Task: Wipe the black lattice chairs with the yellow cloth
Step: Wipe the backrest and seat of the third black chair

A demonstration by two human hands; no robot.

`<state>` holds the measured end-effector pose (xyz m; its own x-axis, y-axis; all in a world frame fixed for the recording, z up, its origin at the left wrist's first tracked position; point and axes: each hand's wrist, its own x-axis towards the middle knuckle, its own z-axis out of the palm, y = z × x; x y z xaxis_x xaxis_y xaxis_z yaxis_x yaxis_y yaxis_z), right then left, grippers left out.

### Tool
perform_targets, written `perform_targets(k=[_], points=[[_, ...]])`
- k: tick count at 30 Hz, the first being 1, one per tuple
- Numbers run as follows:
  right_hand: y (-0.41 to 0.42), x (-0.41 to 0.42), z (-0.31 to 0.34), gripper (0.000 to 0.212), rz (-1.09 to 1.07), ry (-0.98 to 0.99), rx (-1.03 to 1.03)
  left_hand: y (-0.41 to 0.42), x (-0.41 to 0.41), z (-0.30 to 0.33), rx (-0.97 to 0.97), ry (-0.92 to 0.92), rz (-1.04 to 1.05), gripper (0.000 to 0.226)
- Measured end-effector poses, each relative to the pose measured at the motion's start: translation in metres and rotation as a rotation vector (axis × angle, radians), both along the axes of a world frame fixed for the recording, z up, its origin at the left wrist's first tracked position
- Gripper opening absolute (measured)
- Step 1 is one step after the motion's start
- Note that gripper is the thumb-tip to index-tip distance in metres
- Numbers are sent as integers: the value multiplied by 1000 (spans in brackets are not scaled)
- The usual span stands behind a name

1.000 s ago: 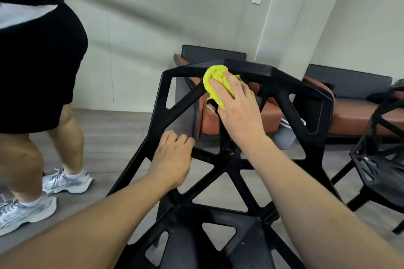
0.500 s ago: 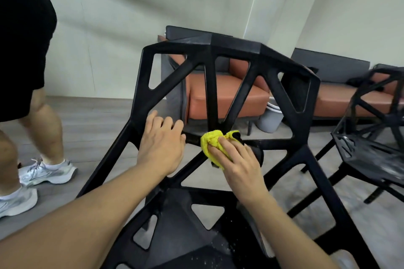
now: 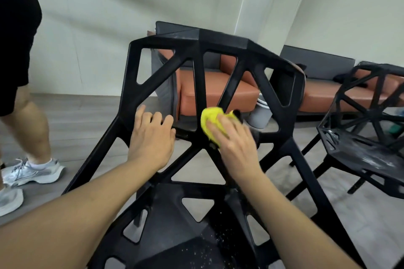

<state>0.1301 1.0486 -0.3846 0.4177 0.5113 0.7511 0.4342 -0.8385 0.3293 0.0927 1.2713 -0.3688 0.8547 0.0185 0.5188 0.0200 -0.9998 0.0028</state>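
A black lattice chair (image 3: pixel 220 43) fills the middle of the view, its open-work back facing me. My right hand (image 3: pixel 235 140) presses a bunched yellow cloth (image 3: pixel 211 120) against the hub where the back's bars meet, low on the backrest. My left hand (image 3: pixel 152 137) grips the horizontal bar just left of that hub, fingers curled over it. White specks dot the chair's seat (image 3: pixel 192 249) below my forearms. A second black lattice chair (image 3: pixel 367 137) stands at the right, with pale smears on its seat.
Another person's legs in black shorts and white sneakers (image 3: pixel 32 172) stand at the left. Behind the chair are orange-cushioned sofas (image 3: pixel 218 91) along the wall, with a grey bin (image 3: pixel 261 113) between them. Grey plank floor lies all around.
My right hand has brought the cloth down from the top rail of the backrest to the low central hub. My left hand stays on its bar. The person at left shifted slightly.
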Motion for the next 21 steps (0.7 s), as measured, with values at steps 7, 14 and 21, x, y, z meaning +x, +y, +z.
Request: perform_targets(k=[7,14,21], points=[[0,43,105,53,-144,-41,240,0,-1,0,-12,6,-14,26],[13,-2,-13,48,-17,33,204,1,1,-1,-12,-14,-27,25],[0,15,39,55,-50,5,186,2,2,-4,-7,-43,-40,25]])
